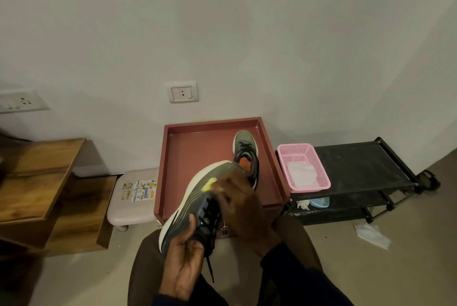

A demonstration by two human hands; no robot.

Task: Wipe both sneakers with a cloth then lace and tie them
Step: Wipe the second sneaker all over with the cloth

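Note:
I hold a grey-green sneaker (195, 196) with a white sole and black laces over my lap, tilted on its side. My left hand (184, 256) grips it from below near the lace area, and a black lace end (210, 268) dangles beneath. My right hand (243, 209) is closed over the top of the shoe at the laces, slightly blurred. The second sneaker (244, 151) lies in the red tray (188, 147), toe toward the wall. A white cloth (301, 173) rests in the pink basket (319, 164).
A black shoe rack (366, 167) carries the basket to the right of the tray. A crumpled white tissue (372, 235) lies on the floor. A small white stool (133, 196) and wooden furniture (42, 182) stand at the left. The wall is close behind.

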